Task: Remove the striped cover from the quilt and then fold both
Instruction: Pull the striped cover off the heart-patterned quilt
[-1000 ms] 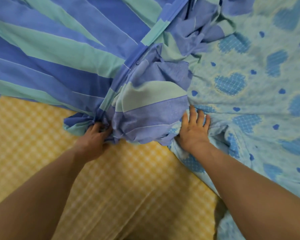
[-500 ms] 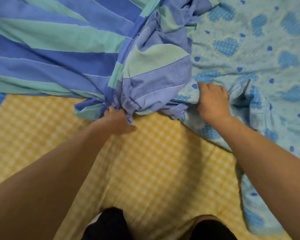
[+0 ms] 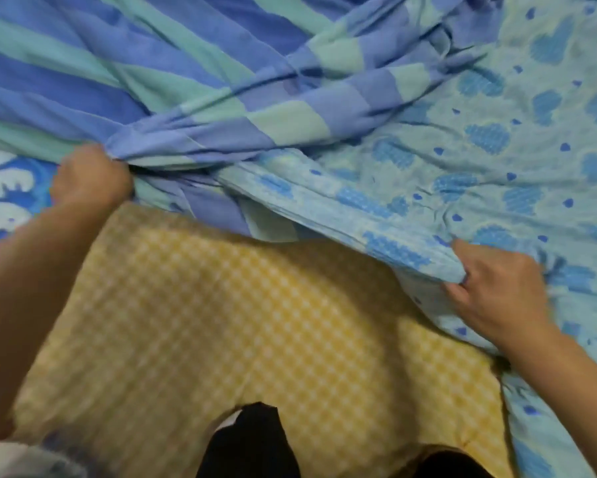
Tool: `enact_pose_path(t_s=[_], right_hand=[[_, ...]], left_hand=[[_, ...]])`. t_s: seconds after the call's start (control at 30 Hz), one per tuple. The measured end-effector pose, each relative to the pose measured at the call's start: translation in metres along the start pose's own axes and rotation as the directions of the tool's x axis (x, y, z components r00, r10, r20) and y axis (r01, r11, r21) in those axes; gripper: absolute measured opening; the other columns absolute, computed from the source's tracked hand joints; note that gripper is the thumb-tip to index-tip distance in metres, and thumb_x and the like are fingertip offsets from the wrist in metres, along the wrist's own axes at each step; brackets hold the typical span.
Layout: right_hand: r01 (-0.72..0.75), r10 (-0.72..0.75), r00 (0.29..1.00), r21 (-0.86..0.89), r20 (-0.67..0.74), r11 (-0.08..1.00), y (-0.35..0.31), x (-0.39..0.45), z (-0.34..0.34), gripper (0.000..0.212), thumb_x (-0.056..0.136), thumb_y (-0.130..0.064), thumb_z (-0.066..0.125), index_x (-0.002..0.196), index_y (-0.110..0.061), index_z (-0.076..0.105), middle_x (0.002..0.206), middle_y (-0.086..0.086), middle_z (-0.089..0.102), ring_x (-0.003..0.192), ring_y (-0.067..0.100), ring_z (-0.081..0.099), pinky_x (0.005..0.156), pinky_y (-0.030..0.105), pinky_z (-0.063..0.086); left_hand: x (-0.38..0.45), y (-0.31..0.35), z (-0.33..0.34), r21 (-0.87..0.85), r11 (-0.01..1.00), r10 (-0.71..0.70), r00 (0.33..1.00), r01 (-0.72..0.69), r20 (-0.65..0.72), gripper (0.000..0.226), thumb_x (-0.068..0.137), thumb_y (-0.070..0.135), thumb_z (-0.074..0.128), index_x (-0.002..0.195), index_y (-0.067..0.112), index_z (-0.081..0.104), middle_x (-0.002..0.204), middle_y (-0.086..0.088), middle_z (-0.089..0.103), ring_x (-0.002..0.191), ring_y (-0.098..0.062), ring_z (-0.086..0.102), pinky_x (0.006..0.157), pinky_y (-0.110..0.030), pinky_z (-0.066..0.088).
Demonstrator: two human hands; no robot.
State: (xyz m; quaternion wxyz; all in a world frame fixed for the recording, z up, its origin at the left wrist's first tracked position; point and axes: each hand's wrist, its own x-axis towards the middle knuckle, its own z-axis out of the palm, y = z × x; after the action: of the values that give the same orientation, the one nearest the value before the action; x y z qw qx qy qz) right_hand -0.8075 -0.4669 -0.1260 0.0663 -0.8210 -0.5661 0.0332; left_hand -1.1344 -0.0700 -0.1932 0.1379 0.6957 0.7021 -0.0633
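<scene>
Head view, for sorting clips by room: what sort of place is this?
Probably a bedroom, on a bed: yellow checked sheet beneath, striped cover and heart-print quilt spread across it.

A yellow-and-white checked sheet [image 3: 255,322] is spread as the supporting surface. On it, a blue-and-green striped cloth cover [image 3: 152,81] is laid toward 11 o'clock, and a light-blue heart-patterned quilt [image 3: 497,150] toward 2 o'clock.

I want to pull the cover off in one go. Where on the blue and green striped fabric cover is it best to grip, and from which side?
Probably at the gathered bunch of the blue and green striped fabric cover, from its near left end, where the left hand grips it. The stripes converge there into a narrow rope. The right hand pinches the heart-patterned light blue quilt edge to oppose the pull.
</scene>
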Motion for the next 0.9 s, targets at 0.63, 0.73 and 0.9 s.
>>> enact_pose_path(t_s=[0.63, 0.73, 0.9], right_hand=[[-0.044, 0.028, 0.976, 0.073, 0.214, 0.996, -0.158, 0.124, 0.18, 0.122, 0.069, -0.08, 0.055, 0.154, -0.03, -0.016, 0.162, 0.007, -0.019, 0.149, 0.039, -0.012, 0.117, 0.059, 0.008], [-0.126, 0.098, 0.955, 0.084, 0.279, 0.989, -0.183, 0.138, 0.208, 0.117, 0.079, -0.056, 0.065, 0.151, -0.032, -0.023, 0.162, 0.011, -0.019, 0.148, 0.044, -0.002, 0.115, 0.062, 0.016], [-0.25, 0.236, 0.954, 0.059, 0.183, 0.966, -0.181, 0.172, 0.171, 0.094, 0.077, -0.005, 0.059, 0.155, -0.031, 0.012, 0.133, 0.017, 0.049, 0.106, 0.041, 0.057, 0.083, 0.044, 0.049]], left_hand=[[0.023, 0.05, 0.122, -0.232, 0.972, -0.012, 0.994, 0.038, 0.111, 0.088, 0.09, 0.046, 0.057, 0.154, 0.04, -0.003, 0.162, -0.013, -0.022, 0.148, -0.044, -0.013, 0.114, -0.066, 0.014], [0.02, 0.053, 0.144, -0.353, 0.928, -0.082, 0.991, 0.116, 0.11, 0.084, 0.083, 0.052, 0.059, 0.148, 0.034, 0.009, 0.163, -0.007, -0.011, 0.149, -0.039, -0.01, 0.116, -0.062, 0.009], [0.026, 0.058, 0.139, -0.332, 0.932, -0.156, 0.988, 0.148, 0.002, 0.053, 0.084, 0.038, 0.065, 0.127, 0.015, 0.047, 0.15, -0.015, 0.021, 0.138, -0.042, 0.021, 0.111, -0.051, 0.027]])
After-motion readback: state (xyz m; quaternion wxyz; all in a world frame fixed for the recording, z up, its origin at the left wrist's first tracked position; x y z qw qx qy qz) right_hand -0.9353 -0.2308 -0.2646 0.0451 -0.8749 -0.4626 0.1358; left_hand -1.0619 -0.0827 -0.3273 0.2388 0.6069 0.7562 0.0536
